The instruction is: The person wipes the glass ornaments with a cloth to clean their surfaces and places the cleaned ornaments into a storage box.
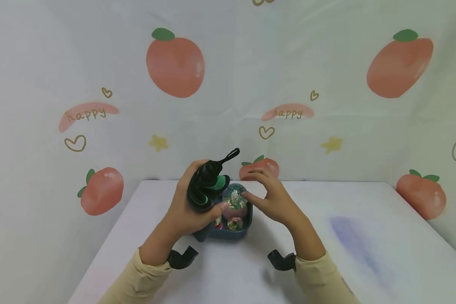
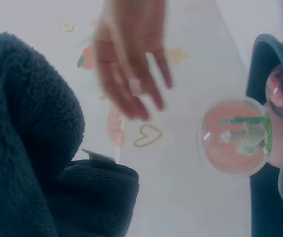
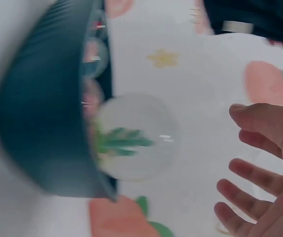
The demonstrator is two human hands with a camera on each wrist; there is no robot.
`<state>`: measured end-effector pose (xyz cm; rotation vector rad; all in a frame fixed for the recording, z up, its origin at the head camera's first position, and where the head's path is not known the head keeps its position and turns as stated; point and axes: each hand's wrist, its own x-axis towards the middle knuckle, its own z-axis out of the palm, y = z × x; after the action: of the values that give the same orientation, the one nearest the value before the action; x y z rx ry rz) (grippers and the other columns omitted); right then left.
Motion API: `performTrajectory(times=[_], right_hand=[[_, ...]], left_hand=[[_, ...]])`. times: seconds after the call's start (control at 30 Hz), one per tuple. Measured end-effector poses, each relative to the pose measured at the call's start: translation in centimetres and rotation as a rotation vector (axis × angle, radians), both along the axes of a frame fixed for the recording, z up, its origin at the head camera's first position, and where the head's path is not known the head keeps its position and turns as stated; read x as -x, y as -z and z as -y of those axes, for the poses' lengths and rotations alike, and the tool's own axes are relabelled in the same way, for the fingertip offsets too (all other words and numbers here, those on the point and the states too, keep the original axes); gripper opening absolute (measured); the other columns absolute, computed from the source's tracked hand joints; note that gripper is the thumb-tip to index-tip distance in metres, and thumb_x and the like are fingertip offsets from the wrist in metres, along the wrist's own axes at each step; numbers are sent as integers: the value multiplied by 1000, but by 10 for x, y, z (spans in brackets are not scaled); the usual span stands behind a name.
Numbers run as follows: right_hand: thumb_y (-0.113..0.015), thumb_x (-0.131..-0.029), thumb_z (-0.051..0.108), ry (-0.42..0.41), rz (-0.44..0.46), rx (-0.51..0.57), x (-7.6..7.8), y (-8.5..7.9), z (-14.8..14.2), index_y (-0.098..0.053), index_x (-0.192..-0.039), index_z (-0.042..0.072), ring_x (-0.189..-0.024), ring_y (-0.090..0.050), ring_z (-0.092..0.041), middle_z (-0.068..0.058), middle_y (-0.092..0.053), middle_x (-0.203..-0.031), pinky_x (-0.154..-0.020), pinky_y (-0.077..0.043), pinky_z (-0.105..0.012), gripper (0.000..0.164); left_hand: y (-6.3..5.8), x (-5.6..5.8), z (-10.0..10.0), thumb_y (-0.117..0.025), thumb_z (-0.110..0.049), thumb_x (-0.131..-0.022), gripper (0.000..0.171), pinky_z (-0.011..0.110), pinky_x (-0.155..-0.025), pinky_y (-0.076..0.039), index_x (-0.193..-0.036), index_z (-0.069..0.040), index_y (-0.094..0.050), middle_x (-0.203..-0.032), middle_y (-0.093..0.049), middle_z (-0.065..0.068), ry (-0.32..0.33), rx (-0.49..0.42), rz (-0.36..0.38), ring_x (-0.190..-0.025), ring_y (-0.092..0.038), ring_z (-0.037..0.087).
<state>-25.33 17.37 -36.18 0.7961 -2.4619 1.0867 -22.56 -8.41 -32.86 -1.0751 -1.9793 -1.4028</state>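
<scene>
My left hand [image 1: 184, 217] grips a dark plush toy [image 1: 207, 185] with green patches and a black hanging loop at its top. It holds the toy over the left part of a dark blue basket [image 1: 228, 234]; in the left wrist view the plush [image 2: 27, 133] looks fuzzy, with a small white tag. A large snow globe [image 1: 235, 200] with a pink base and a green and white figure inside stands in the basket. Beside the globe, my right hand [image 1: 273, 200] has its fingers spread and holds nothing. In the right wrist view its fingers are apart from the clear dome [image 3: 141, 136].
Smaller clear globes [image 1: 234, 223] with pink insides sit in the basket around the large one. The white table [image 1: 308, 270] bears a faint blue smudge on the right. Behind it hangs a white cloth [image 1: 228, 84] printed with peaches, hearts and stars.
</scene>
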Motion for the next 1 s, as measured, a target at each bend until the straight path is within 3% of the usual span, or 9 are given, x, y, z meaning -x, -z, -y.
performTrajectory(times=[0.3,0.57,0.83,1.0], right_hand=[[-82,-94,16,21,-60,95,-17,-29,-17,-71,-131,18,-144,-52,-23,1,-61,-144,-115,-44,-55,39],[-84,-91,15,55,-71,-28,-33,-29,-38,-71,-128,18,-135,-58,-20,4,-61,-141,-111,-49,-52,39],[-85,-90,15,111,-83,-99,-46,-28,-61,-72,-125,21,-129,-61,-18,7,-63,-137,-108,-49,-38,38],[-85,-90,13,123,-116,-85,-48,-30,-67,-73,-124,20,-127,-63,-20,4,-66,-134,-107,-47,-27,37]], left_hand=[[21,-7,7,-90,-21,-72,81,41,-103,-52,-143,-17,-51,-133,-61,-3,-5,176,52,-122,-59,16],[48,-15,2,-94,-42,-63,95,42,-102,-52,-145,-29,-47,-134,-55,-15,-45,503,61,-126,-48,8],[72,-34,-13,-89,-67,-61,100,36,-104,-52,-143,-21,-54,-127,-59,-9,-63,810,-64,-118,-51,9],[82,-38,-14,-87,-72,-65,111,37,-104,-53,-154,-20,-48,-133,-56,-3,3,917,-22,-120,-50,13]])
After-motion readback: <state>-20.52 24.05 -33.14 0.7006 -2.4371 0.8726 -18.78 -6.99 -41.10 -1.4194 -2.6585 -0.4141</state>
